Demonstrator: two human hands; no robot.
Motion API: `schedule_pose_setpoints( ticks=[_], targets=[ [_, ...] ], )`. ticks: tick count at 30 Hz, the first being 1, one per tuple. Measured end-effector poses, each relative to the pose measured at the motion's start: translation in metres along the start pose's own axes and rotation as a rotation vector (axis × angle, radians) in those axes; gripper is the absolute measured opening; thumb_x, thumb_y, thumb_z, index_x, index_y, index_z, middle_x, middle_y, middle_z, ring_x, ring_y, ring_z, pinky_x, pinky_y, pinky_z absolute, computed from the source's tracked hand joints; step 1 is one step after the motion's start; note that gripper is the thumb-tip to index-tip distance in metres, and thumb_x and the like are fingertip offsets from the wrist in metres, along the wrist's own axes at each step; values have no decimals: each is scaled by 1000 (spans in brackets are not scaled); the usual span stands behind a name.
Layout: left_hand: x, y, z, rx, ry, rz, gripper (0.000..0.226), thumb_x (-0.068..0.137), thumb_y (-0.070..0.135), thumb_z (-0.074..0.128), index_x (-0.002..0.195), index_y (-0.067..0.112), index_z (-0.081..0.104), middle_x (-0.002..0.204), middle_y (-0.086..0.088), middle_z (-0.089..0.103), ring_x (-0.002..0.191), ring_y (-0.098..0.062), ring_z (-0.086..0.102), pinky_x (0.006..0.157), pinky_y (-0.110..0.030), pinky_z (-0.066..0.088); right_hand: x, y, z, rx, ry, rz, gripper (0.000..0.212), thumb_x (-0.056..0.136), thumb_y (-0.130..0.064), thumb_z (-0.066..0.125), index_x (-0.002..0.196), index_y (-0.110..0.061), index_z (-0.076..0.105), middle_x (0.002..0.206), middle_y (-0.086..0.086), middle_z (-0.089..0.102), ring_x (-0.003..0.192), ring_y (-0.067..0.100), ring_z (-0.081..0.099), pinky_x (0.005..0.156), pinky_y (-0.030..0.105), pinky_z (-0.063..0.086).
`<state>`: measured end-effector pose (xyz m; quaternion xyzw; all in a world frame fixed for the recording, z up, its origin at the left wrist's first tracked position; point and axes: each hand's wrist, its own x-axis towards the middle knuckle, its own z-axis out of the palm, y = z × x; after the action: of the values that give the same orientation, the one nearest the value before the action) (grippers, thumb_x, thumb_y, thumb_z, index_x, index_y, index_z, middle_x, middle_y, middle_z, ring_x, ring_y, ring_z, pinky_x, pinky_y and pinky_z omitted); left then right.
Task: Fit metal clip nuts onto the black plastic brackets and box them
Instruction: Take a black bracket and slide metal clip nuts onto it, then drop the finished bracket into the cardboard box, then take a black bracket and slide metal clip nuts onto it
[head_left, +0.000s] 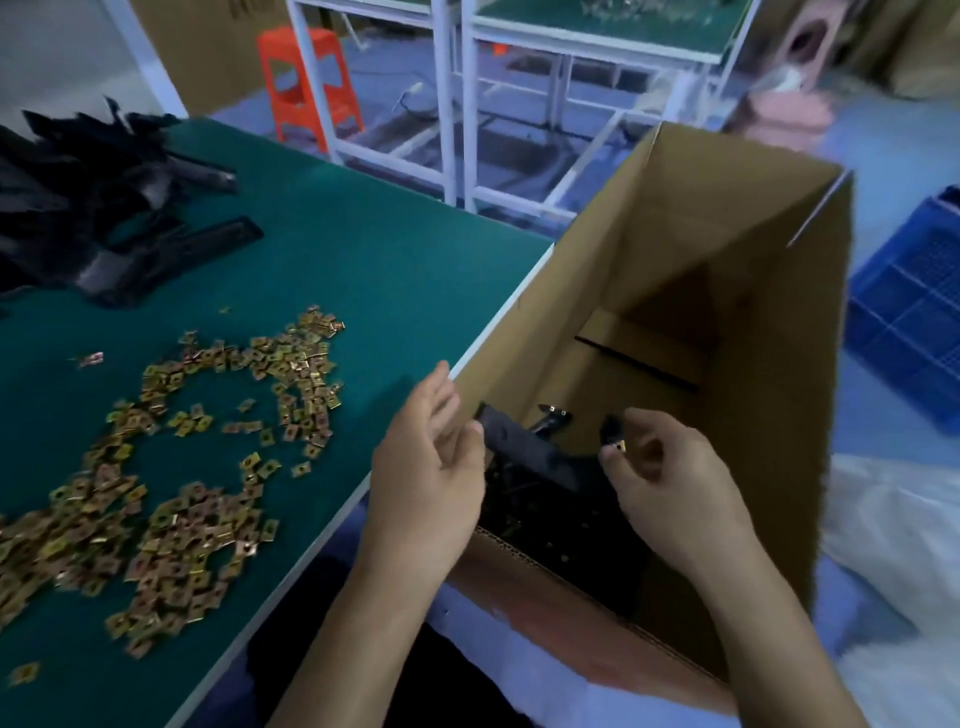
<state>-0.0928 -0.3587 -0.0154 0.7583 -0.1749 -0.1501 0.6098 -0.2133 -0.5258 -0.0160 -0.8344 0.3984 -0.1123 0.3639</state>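
Green-topped table (363, 270) with scattered clip nuts (171, 483) and black brackets (104, 218).

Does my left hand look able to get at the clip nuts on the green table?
Probably yes. The left hand is at the table's edge, and the clip nuts lie loose on the green table beside it, nothing between.
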Motion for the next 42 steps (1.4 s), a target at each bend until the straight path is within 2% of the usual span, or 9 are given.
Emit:
schedule_pose_setpoints(
  ticks=[7, 11, 19, 24, 29, 32, 35, 37, 42],
  targets=[
    [-10, 3, -42, 11, 70, 11, 39, 101, 12, 58, 119, 47, 62, 123, 28, 62, 117, 13, 57, 86, -8, 48, -2, -35, 31, -10, -114, -151, 44, 98, -34, 59, 140, -36, 49, 118, -8, 58, 99, 9, 58, 76, 23, 51],
    [-21, 2, -85, 30, 189, 23, 37, 100, 12, 58, 112, 47, 65, 116, 28, 65, 112, 9, 61, 86, -6, 47, -19, -84, 75, 43, -195, -369, 34, 94, -25, 64, 123, -41, 59, 102, -12, 66, 87, -1, 61, 70, 9, 43],
    [-59, -31, -225, 160, 719, -59, 36, 97, 11, 61, 106, 46, 61, 112, 21, 61, 110, 7, 56, 84, -7, 43, -85, -210, 196, 94, -569, -795, 49, 90, -29, 67, 134, -45, 50, 114, -30, 48, 102, -11, 47, 81, 4, 36],
    [-88, -61, -319, 151, 1020, -205, 35, 98, 12, 59, 114, 43, 54, 120, 15, 52, 100, 18, 49, 73, -6, 40, -116, -295, 285, 99, -715, -965, 64, 92, -27, 66, 149, -33, 37, 135, -10, 42, 126, 7, 41, 95, 8, 27],
    [-110, -75, -358, 58, 1083, -210, 31, 99, 13, 58, 114, 40, 56, 120, 14, 54, 109, 6, 52, 76, -16, 44, -107, -367, 362, -52, -764, -883, 88, 89, -18, 72, 157, -25, 17, 148, 8, 35, 135, 29, 38, 103, 34, 37],
    [-120, -79, -362, 9, 1050, -232, 30, 99, 14, 60, 113, 41, 57, 117, 15, 56, 100, 13, 54, 65, -10, 48, -95, -380, 383, -158, -708, -899, 74, 83, -19, 79, 144, -25, 38, 125, 7, 57, 118, 31, 54, 95, 43, 48],
    [-128, -79, -364, -97, 1061, -228, 26, 100, 15, 62, 113, 38, 60, 115, 14, 59, 93, 12, 60, 64, -5, 47, -88, -376, 379, -60, -733, -883, 49, 80, -23, 81, 120, -33, 53, 100, -9, 62, 97, 19, 59, 73, 29, 46],
    [-131, -77, -362, -187, 1077, -231, 25, 98, 18, 65, 113, 38, 62, 115, 14, 63, 92, 8, 64, 67, -7, 48, -88, -370, 368, 72, -803, -783, 32, 82, -24, 80, 106, -33, 60, 97, -11, 67, 91, 15, 63, 71, 27, 48],
    [-131, -63, -349, -438, 958, -170, 40, 83, 35, 80, 120, 36, 66, 114, 17, 72, 107, 0, 68, 96, -26, 51, -111, -345, 313, 548, -1117, -250, 34, 87, -14, 76, 120, -19, 67, 103, 6, 76, 84, 12, 73, 73, 23, 57]
  ],
)
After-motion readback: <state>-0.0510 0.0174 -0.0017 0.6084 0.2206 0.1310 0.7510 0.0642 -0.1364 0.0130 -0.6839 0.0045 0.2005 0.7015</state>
